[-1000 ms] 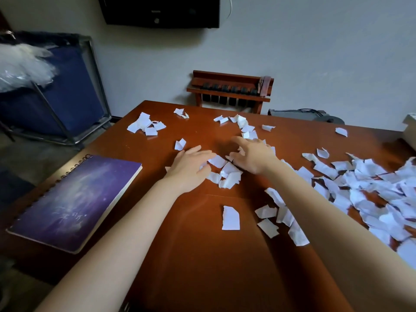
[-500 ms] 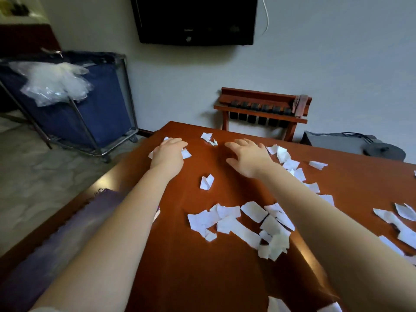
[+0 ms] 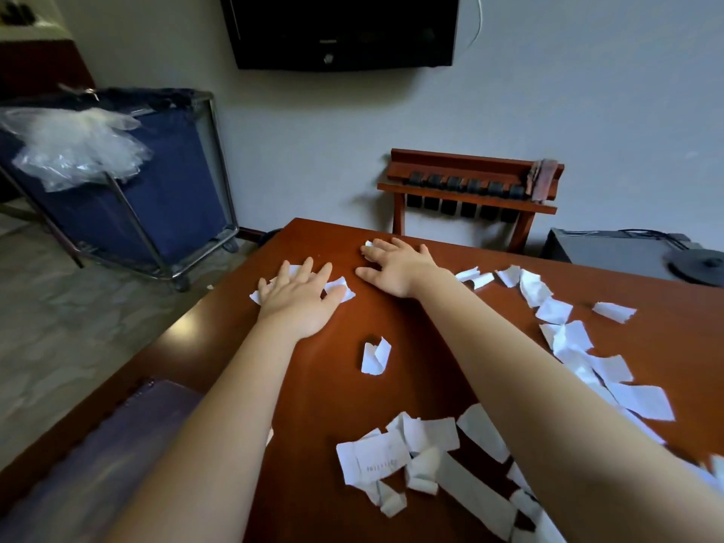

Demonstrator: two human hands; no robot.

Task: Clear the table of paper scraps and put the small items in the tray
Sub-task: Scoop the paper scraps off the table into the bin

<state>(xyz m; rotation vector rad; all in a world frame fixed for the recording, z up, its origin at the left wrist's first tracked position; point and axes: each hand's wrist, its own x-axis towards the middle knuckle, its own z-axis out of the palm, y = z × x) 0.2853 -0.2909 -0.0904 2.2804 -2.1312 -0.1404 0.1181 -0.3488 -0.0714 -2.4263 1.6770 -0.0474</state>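
White paper scraps lie scattered over the brown wooden table (image 3: 333, 386). My left hand (image 3: 299, 293) lies flat with spread fingers on a small cluster of scraps (image 3: 340, 288) near the table's far left corner. My right hand (image 3: 395, 266) rests flat beside it, its fingertips touching a tiny scrap (image 3: 368, 244) at the far edge. One folded scrap (image 3: 375, 357) lies alone between my forearms. A heap of scraps (image 3: 399, 452) sits near me, and a band of scraps (image 3: 568, 339) runs along the right. No tray is in view.
A purple notebook (image 3: 98, 456) lies on the table's near left. Beyond the left edge stands a blue laundry cart (image 3: 156, 205) with clear plastic on it. A wooden rack (image 3: 470, 190) stands against the wall behind the table, and a dark device (image 3: 627, 252) is at the right.
Both hands have left the central pile and reached to the table's far left corner. My left hand now covers the cluster there; my right hand has reached the far edge scrap.
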